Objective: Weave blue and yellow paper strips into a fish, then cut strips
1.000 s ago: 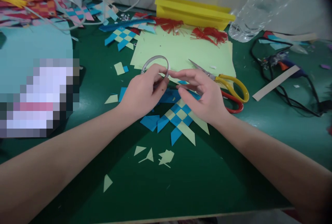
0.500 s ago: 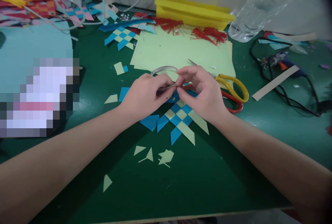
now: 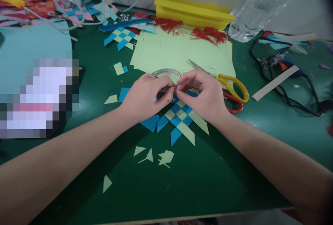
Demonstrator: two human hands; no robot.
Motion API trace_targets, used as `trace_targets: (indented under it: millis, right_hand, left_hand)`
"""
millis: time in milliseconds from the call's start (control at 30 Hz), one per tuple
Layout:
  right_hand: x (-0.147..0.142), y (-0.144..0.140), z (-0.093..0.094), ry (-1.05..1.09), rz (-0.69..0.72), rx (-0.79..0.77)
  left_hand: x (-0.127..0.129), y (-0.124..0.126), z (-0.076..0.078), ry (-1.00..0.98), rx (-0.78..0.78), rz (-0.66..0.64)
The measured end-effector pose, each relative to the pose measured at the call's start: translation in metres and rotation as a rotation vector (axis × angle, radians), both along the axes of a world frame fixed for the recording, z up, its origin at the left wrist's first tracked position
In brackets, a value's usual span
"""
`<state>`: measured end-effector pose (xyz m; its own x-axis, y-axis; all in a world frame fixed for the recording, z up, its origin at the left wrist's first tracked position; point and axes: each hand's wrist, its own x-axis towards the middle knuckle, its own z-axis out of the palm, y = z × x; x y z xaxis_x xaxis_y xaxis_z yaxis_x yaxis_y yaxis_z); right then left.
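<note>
Left hand [image 3: 145, 94]: pinches tape ring [image 3: 166, 72], steadying it.
Right hand [image 3: 204, 94]: fingertips pinch the ring's near edge.
Ring location: above woven paper piece [image 3: 179, 115], on table [image 3: 208, 176].

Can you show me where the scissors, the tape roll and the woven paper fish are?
scissors [image 3: 235, 88], head view, on the yellow handle loop.
tape roll [image 3: 166, 71], head view, on its far rim above the hands.
woven fish [image 3: 180, 115], head view, on its checkered middle.
</note>
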<state>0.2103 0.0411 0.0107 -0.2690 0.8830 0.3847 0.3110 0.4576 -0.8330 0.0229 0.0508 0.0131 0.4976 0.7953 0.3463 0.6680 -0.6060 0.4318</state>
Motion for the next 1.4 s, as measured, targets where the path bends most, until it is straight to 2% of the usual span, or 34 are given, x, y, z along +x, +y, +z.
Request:
trace_targets:
  millis: [200, 367, 600, 867, 1400]
  right_hand:
    - [-0.0004, -0.0008, 0.0010, -0.041, -0.044, 0.056]
    - [-0.0001, -0.0005, -0.0012, -0.017, -0.044, 0.114]
    - [-0.0003, 0.0011, -0.0007, -0.037, 0.005, 0.103]
    - [-0.0006, 0.0029, -0.0034, -0.030, 0.002, 0.020]
    - [0.0000, 0.0021, -0.0011, -0.085, -0.028, -0.016]
  left_hand:
    - [0.0010, 0.0016, -0.0030, -0.013, 0.085, -0.006]
    - [0.0009, 0.0024, -0.0024, -0.036, 0.070, -0.015]
    - [0.0004, 0.0020, -0.0009, -0.029, 0.084, -0.015]
    - [0.0001, 0.0032, -0.0038, 0.000, 0.069, -0.024]
    - [0.0011, 0.0039, -0.0040, -0.029, 0.057, -0.032]
